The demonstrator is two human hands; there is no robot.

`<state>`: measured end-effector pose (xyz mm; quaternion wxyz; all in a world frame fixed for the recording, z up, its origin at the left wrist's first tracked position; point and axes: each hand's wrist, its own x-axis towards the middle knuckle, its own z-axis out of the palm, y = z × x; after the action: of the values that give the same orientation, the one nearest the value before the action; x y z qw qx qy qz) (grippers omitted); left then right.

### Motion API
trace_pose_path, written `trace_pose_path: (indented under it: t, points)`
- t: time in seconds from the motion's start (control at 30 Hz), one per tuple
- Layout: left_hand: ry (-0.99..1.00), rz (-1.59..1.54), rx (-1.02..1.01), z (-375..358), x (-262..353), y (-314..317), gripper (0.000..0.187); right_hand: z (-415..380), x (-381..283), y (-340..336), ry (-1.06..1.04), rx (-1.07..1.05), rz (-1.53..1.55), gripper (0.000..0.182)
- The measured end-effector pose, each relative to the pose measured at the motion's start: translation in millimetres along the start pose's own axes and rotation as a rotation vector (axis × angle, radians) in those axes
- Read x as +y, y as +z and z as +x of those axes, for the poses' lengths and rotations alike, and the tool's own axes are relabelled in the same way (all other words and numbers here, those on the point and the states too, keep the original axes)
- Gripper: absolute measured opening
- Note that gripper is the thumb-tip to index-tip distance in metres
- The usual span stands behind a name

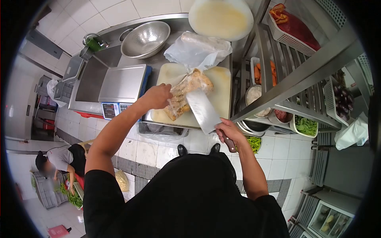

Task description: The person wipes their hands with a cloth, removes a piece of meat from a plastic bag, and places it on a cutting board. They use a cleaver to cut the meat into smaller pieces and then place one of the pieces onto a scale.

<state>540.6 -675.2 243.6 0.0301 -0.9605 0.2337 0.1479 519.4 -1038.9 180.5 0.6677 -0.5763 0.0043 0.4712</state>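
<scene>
A pale brown slab of what looks like cooked meat (195, 84) lies on a cream cutting board (220, 81), with thin clear plastic about its left side. My left hand (158, 96) is at the slab's left edge, fingers curled closed on the clear plastic film (170, 104). My right hand (231, 133) grips the dark handle of a cleaver (203, 110). The cleaver's broad blade lies flat-on to me over the slab's right side and the board's front part. Behind the slab, a translucent white plastic bag (197, 49) wraps another block and overlaps the board's back edge.
Left of the board stands a digital scale (122, 84), beside a sink (92, 81). A metal colander (146, 39) and a round board (221, 20) are behind. A metal rack (291, 87) with carrots (265, 73) stands right. A co-worker (65, 160) handles greens at far left.
</scene>
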Motion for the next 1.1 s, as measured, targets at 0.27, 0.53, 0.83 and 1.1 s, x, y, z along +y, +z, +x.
trace_pose_path:
  t: [0.27,0.53,0.83,1.1]
  points:
    - [-0.690,-1.362,0.600,9,-81,41,0.029,11,-3,17,0.069,-0.359,-0.302,0.015]
    - [-0.515,-0.548,0.875,59,-62,86,0.048,-31,3,-29,0.066,-0.037,-0.139,0.015]
    - [-0.678,-0.785,0.233,111,-72,85,0.038,-39,17,-20,-0.016,0.132,-0.305,0.015]
    - [-0.544,-1.818,0.293,77,-60,11,0.014,-16,23,-20,-0.004,0.202,-0.302,0.016]
